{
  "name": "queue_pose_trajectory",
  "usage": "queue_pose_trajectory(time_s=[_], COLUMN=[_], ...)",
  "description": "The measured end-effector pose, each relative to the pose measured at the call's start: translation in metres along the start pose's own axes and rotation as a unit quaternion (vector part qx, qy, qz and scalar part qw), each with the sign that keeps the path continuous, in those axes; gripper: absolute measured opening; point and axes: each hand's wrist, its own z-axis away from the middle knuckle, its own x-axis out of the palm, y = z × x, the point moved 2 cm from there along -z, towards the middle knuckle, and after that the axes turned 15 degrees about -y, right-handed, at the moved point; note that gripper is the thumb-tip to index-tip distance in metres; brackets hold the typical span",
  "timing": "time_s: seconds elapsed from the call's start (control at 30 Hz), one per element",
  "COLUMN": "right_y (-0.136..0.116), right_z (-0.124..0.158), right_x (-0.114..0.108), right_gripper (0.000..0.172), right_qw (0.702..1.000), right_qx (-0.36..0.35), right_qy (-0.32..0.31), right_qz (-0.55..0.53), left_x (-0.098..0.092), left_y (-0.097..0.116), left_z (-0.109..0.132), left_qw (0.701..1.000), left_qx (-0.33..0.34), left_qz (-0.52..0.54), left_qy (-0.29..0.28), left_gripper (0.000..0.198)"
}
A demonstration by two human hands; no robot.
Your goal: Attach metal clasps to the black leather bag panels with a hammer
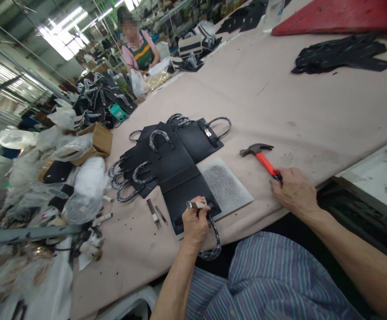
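My left hand [196,226] is closed round a metal punch [196,205], held over the near end of a black bag panel [180,178]. A wrapped handle [215,240] on that panel hangs over the table edge beside the hand. Under the panel lies a speckled white board [228,186]. On the right, my right hand [295,189] grips the dark end of a claw hammer [263,160] with an orange-red handle, its head resting on the table. Two slim metal tools [156,214] lie left of the panel.
More black bag pieces with wrapped handles [140,173] are piled beyond the panel. A cardboard box [96,142] and plastic-wrapped items [85,191] crowd the left. Black strips [340,55] lie at the far right. Across the table sits another person [141,49].
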Motion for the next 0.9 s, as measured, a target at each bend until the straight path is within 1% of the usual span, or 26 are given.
queue_pose_trajectory(time_s=[0.23, 0.37, 0.7, 0.73, 0.8, 0.9], right_y=[0.001, 0.000, -0.007, -0.008, -0.009, -0.007], right_z=[0.000, -0.001, 0.002, 0.003, 0.002, -0.005], right_x=[-0.002, -0.005, -0.017, -0.018, -0.021, -0.024], right_gripper=[0.030, 0.030, 0.033, 0.034, 0.036, 0.036], right_qw=[1.000, 0.999, 0.998, 0.997, 0.990, 0.965], right_qx=[0.004, 0.003, 0.007, 0.012, 0.037, 0.091], right_qy=[-0.007, -0.012, -0.052, -0.059, -0.093, -0.158], right_qz=[-0.019, -0.030, -0.047, -0.055, -0.100, -0.187], left_x=[-0.002, -0.002, 0.000, 0.000, 0.000, -0.001], left_y=[0.002, 0.003, 0.002, 0.002, 0.002, 0.004], left_z=[0.001, 0.003, -0.001, -0.002, -0.002, -0.003], left_qw=[1.000, 1.000, 1.000, 1.000, 1.000, 0.999], left_qx=[-0.012, -0.011, 0.001, 0.001, -0.003, -0.017], left_qz=[0.023, 0.020, -0.001, -0.001, 0.001, 0.000], left_qy=[0.011, 0.006, -0.012, -0.014, -0.018, -0.029], left_gripper=[0.009, 0.009, 0.009, 0.008, 0.008, 0.008])
